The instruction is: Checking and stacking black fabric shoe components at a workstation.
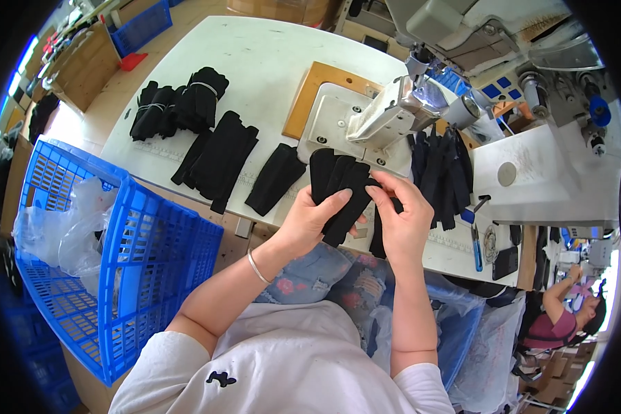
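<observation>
My left hand (312, 215) is closed around a fanned stack of black fabric pieces (337, 181), its thumb pressed on top. At the stack's right edge my right hand (401, 210) pinches a black piece between thumb and fingertips. Below that hand a dark strip hangs down, partly hidden. Left of my hands a small black stack (276, 179) lies on the white table (255, 52), beside a larger loose stack (226, 155). Farther left are two tied black bundles, one smaller (153, 110) and one thicker (201, 99). Directly beyond my hands stands a sewing machine (386, 114).
Dark strips (443, 172) hang over the machine's right side. Blue-handled snips (477, 247) and a black phone-like slab (506, 261) lie at the table's right. A blue plastic crate (165, 255) holding clear bags stands at left. A co-worker (562, 317) sits at far right.
</observation>
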Demonstrator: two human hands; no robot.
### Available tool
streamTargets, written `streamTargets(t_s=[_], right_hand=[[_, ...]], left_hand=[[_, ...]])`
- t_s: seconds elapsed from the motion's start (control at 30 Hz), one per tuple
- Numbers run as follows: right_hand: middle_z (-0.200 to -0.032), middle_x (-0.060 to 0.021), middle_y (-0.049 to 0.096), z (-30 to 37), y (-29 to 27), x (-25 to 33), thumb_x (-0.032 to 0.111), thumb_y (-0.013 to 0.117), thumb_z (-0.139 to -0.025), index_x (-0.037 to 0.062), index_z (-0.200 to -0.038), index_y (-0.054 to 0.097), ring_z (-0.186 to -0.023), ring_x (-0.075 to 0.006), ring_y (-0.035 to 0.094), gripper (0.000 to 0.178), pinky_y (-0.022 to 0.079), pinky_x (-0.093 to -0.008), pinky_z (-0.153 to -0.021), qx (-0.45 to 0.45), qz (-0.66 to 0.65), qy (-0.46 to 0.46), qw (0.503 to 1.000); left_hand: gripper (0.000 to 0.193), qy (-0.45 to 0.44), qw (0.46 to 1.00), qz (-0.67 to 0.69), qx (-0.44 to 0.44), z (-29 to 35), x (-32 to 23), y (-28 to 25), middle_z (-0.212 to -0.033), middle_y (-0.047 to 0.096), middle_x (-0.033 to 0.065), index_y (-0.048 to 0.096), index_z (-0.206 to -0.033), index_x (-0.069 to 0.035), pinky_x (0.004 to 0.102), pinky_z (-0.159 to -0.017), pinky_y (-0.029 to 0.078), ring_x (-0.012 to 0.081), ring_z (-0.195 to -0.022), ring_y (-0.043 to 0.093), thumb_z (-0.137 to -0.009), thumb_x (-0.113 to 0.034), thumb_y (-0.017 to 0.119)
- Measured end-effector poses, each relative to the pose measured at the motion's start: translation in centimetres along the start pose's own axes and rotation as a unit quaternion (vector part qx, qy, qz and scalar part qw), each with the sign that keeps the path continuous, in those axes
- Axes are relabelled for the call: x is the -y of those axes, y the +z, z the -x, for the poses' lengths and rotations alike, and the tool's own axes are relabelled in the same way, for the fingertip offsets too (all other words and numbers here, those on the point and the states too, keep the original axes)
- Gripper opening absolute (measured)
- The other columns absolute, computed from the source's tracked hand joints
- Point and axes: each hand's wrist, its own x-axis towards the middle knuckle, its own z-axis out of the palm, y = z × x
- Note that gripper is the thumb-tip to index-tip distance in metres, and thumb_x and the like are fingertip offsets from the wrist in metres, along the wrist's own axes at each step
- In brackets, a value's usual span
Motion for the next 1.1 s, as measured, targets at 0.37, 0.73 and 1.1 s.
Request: streamTargets(t_s=[0.37,0.73,1.1], right_hand=[[-0.088,-0.0081,0.070,0.2,-1.0,-0.9,-0.002,0.069,-0.084,-0.0023,-0.092,0.062,-0.080,-0.0137,0.067,0.010,0.052,-0.0255,-0.076,-0.016,-0.205,0.051,0.977],[-0.092,-0.0032,0.068,-0.1,-6.5,-6.3,0.004,0.068,-0.087,0.0040,-0.104,0.068,-0.073,-0.0092,0.061,0.018,0.051,-0.0255,-0.065,0.127,-0.136,0.265,0.946],[-0.099,-0.0069,0.066,-0.2,0.2,-1.2,0.003,0.076,-0.077,0.0074,-0.110,0.067,-0.086,-0.0236,0.064,0.035,0.050,-0.0348,-0.075,-0.013,0.035,-0.083,0.996]], left_hand=[[0.027,0.029,0.999,-0.018,0.013,-0.3,0.2,0.0,-0.093,0.069,0.0132,0.059,-0.117,0.002,0.0322,-0.065,0.058,0.0196,-0.079,0.069,-0.099,-0.018,0.056],[0.032,0.028,1.000,-0.013,-0.004,-0.5,-0.2,0.4,-0.114,0.066,0.0127,0.057,-0.124,0.001,0.0360,-0.068,0.061,0.0233,-0.092,0.068,-0.096,-0.014,0.059],[0.024,0.036,0.999,-0.021,-0.006,-0.4,0.5,-0.1,-0.103,0.067,0.0089,0.061,-0.115,0.001,0.0326,-0.065,0.061,0.0195,-0.088,0.068,-0.095,-0.013,0.060]])
